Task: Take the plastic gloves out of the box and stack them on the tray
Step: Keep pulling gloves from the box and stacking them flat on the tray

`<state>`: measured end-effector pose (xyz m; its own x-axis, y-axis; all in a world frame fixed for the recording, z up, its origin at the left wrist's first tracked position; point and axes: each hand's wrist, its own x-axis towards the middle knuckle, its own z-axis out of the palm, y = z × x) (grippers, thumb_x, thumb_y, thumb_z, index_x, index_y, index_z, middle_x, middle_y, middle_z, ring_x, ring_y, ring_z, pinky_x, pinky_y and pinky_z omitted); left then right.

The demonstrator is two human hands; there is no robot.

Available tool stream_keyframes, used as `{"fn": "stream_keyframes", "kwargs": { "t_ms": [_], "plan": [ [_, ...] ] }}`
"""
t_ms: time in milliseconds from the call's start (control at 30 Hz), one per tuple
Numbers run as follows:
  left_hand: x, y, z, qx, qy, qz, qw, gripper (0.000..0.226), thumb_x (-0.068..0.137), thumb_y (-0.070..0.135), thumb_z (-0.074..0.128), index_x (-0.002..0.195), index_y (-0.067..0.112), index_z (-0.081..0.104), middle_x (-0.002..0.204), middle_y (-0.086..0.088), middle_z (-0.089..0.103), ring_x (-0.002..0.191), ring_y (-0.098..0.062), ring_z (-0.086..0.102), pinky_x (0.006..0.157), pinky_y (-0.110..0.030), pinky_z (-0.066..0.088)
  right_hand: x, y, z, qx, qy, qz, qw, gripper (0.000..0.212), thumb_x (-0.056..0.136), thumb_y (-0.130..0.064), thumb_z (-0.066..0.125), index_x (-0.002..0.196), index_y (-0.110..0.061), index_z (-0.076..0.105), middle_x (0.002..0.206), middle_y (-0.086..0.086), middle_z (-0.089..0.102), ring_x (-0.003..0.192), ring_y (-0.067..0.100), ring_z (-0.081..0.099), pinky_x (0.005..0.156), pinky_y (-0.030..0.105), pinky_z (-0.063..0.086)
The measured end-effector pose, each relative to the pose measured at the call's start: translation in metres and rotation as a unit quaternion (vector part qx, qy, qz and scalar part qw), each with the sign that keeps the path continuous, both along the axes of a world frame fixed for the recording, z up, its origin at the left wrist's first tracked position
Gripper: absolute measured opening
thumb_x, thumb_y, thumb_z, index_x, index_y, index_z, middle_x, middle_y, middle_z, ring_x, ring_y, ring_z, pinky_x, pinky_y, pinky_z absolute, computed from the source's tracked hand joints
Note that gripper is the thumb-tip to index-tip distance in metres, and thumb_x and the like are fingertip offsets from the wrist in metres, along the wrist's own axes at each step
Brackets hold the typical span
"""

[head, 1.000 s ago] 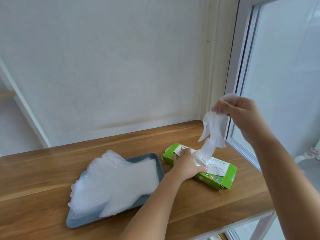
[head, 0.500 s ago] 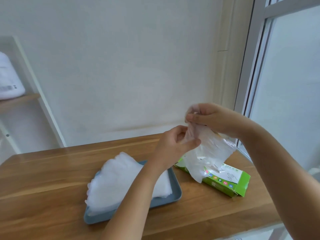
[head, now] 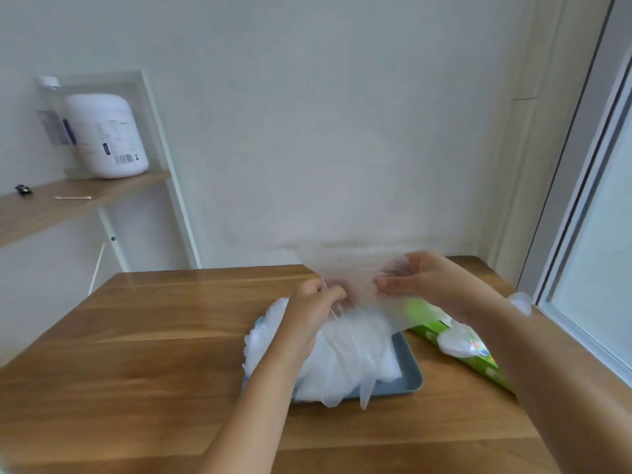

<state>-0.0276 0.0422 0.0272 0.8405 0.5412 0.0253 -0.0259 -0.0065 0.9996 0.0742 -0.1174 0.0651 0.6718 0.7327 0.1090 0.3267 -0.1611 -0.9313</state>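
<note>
Clear plastic glove [head: 355,302] stretched in the air between both hands, above the heaped stack [head: 345,357] on the grey tray [head: 408,374]. Left hand [head: 314,313] and right hand [head: 410,280] each pinch an edge.

Risk: film is light and clingy; a draught or static could drag it askew, or slide the overhanging stack off the tray's near rim.

Green box [head: 455,347] sits just right of the tray, next glove poking out. Wooden table [head: 136,354], pale wall, window at right, shelf [head: 68,203] with white jar [head: 106,135] at left.
</note>
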Motion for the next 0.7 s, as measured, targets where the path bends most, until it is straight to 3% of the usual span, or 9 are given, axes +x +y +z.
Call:
{"fn": "stream_keyframes", "kwargs": {
  "t_ms": [67,100,167,267,367,467,533,600,700],
  "plan": [
    [-0.005,0.020,-0.003,0.040,0.015,-0.012,0.999,0.005,0.077,-0.008,0.056,0.075,-0.003,0.056,0.072,-0.012,0.058,0.071,-0.022,0.057,0.069,-0.031,0.046,0.001,0.011,0.005,-0.041,-0.072,-0.027,0.996,0.008,0.077,-0.011,0.077,0.082,-0.006,0.074,0.087,0.012,0.073,0.078,0.015,0.065,0.087,0.041,0.052],
    [-0.007,0.030,-0.003,0.062,0.018,-0.023,0.998,0.012,0.079,-0.014,0.052,0.075,-0.004,0.057,0.071,-0.009,0.061,0.071,-0.020,0.059,0.069,-0.028,0.047,0.002,0.014,0.009,-0.067,-0.103,-0.037,0.992,0.005,0.076,-0.014,0.078,0.078,-0.012,0.074,0.077,0.005,0.074,0.070,0.009,0.062,0.075,0.034,0.053],
    [-0.012,0.048,0.002,0.106,0.016,-0.029,0.994,0.024,0.080,-0.017,0.054,0.073,0.005,0.061,0.070,-0.002,0.066,0.071,-0.017,0.061,0.069,-0.024,0.048,0.001,0.024,0.017,-0.111,-0.152,-0.043,0.981,0.011,0.076,-0.017,0.079,0.069,-0.020,0.071,0.046,-0.014,0.058,0.044,-0.004,0.046,0.048,0.012,0.036],
    [-0.012,0.071,0.012,0.238,0.007,0.044,0.970,0.025,0.078,-0.011,0.064,0.076,0.014,0.065,0.072,0.006,0.066,0.067,-0.002,0.060,0.063,-0.008,0.044,0.001,0.041,0.019,-0.105,-0.236,-0.069,0.964,0.019,0.077,-0.024,0.078,0.064,-0.015,0.068,0.032,-0.016,0.039,0.036,0.002,0.038,0.040,0.014,0.027],
    [-0.014,0.086,0.024,0.403,-0.005,0.120,0.907,0.019,0.082,-0.002,0.064,0.079,0.016,0.066,0.075,0.020,0.061,0.070,0.015,0.056,0.064,0.001,0.037,0.003,0.052,0.007,-0.029,-0.284,-0.120,0.951,0.014,0.081,-0.027,0.075,0.074,-0.016,0.071,0.037,-0.023,0.043,0.042,0.001,0.043,0.046,0.014,0.031],
    [-0.024,0.092,0.024,0.491,-0.038,0.141,0.859,0.020,0.084,-0.002,0.062,0.080,0.017,0.063,0.077,0.020,0.057,0.074,0.010,0.056,0.067,0.001,0.036,0.003,0.052,-0.011,0.054,-0.298,-0.152,0.941,0.003,0.082,-0.019,0.074,0.083,-0.017,0.076,0.052,-0.024,0.060,0.048,0.001,0.053,0.051,0.011,0.039],
    [-0.031,0.094,0.014,0.552,-0.050,0.129,0.822,0.019,0.081,-0.005,0.063,0.079,0.014,0.063,0.079,0.012,0.057,0.076,-0.004,0.056,0.069,-0.005,0.038,0.005,0.047,-0.030,0.054,-0.305,-0.133,0.942,0.025,0.079,0.000,0.069,0.091,-0.020,0.077,0.085,-0.015,0.073,0.068,0.003,0.066,0.066,0.016,0.051],
    [-0.037,0.095,-0.003,0.605,-0.049,0.095,0.789,0.021,0.078,-0.008,0.064,0.078,0.013,0.062,0.078,0.008,0.057,0.078,-0.012,0.054,0.076,-0.015,0.040,0.007,0.038,-0.053,0.035,-0.315,-0.098,0.943,0.048,0.074,0.016,0.058,0.098,-0.022,0.077,0.110,-0.016,0.067,0.096,-0.003,0.063,0.078,0.006,0.046],
    [-0.040,0.099,-0.035,0.649,-0.021,0.070,0.757,0.025,0.074,-0.007,0.069,0.075,0.016,0.060,0.076,0.010,0.057,0.078,-0.007,0.050,0.103,-0.031,0.038,0.010,0.027,-0.082,-0.008,-0.323,-0.069,0.944,0.057,0.072,0.019,0.053,0.101,-0.025,0.076,0.118,-0.023,0.056,0.107,-0.007,0.055,0.081,0.000,0.040]
  ]
}}
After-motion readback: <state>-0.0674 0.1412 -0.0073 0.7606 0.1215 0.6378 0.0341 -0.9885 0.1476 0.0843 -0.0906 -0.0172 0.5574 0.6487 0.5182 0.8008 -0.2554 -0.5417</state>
